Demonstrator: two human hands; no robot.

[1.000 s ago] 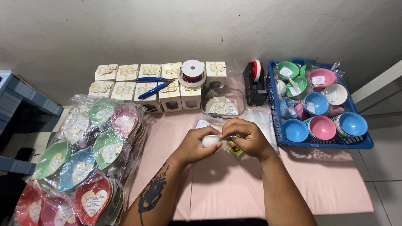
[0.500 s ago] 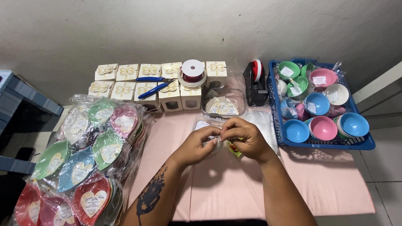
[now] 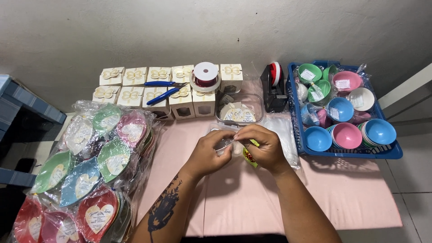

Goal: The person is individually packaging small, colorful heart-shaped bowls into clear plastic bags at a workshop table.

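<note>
My left hand and right hand meet over the pink counter, both grips pinched together on a small clear packet held between them just above the cloth. A green piece peeks from under my right palm. A clear tray of tags sits just beyond, the blue basket of bowls to my right.

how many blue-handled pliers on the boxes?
2. One pair of pliers lies flat across the back row of gift boxes; the second pair of pliers lies slanted on the front row, just below it. Others could be hidden; none shows.
</note>
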